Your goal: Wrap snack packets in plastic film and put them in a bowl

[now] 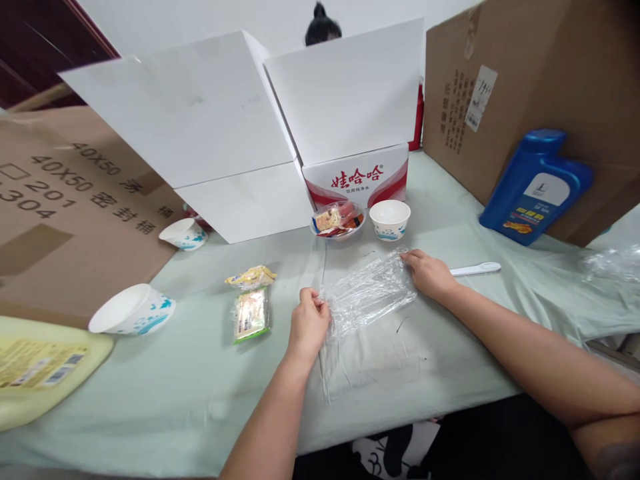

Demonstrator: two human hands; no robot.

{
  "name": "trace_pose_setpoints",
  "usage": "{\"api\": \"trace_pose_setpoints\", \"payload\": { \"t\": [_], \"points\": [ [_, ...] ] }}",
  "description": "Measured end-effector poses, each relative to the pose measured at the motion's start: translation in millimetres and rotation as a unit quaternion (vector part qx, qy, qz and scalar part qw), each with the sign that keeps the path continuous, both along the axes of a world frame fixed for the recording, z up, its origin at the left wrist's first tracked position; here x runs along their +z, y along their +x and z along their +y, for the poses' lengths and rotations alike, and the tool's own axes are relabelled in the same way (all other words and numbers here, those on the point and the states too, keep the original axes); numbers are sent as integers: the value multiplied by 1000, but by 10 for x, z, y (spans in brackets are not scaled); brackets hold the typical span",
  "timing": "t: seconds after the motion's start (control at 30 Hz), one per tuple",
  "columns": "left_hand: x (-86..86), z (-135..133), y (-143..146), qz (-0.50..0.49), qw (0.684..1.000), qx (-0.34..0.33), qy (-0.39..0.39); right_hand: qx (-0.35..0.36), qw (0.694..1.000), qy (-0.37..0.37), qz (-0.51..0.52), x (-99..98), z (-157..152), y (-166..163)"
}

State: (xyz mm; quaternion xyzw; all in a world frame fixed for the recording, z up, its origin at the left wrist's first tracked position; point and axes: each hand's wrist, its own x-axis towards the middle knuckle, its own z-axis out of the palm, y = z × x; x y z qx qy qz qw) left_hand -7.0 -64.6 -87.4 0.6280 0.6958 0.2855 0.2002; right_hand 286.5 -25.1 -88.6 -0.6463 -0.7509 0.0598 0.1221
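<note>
A crumpled sheet of clear plastic wrap [367, 293] lies on the pale green tablecloth [200, 387] at the middle. My left hand [309, 323] pinches its near-left edge, fingers closed. My right hand [427, 273] presses and grips its far-right edge. Just beyond the wrap sit a clear bowl of snack packets covered in film [337, 220] and an empty white paper bowl [390, 219]. Two small snack packets [251, 303] lie to the left of my left hand.
A white plastic utensil [475, 269] lies right of my right hand. A blue jug [535, 187] leans on a brown carton [525, 80]. White open box [280, 133] stands behind. Two tipped paper bowls [133, 310] and a yellow jug [40, 367] at left. Someone's hair [323, 28] shows behind the box.
</note>
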Motion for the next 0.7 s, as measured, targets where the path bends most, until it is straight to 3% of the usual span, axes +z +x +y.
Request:
{"api": "trace_pose_setpoints", "payload": {
  "t": [0.13, 0.27, 0.3, 0.37, 0.43, 0.5, 0.6, 0.7],
  "points": [
    [25, -2, -40, 75, 997, 9, 31, 8, 996, -45, -75, 82, -54, -90],
    [103, -53, -33, 121, 980, 48, 152, 6, 993, -55, -105, 151, -94, -161],
    [108, -70, -9, 123, 975, 26, 184, 6, 993, -55, -106, 156, -99, -175],
    [85, -99, 64, 131, 966, -88, 203, 7, 993, -54, -106, 153, -102, -194],
    [33, -119, 149, 156, 946, -236, 157, 8, 993, -53, -103, 149, -94, -182],
    [-17, -131, 215, 193, 924, -319, 85, -4, 993, -60, -102, 158, -71, -117],
    [-34, -141, 247, 234, 918, -321, 16, -70, 988, -75, -113, 195, -25, 68],
    [4, -152, 241, 255, 915, -313, -7, -108, 987, 2, -120, 221, -24, 178]
  ]
}}
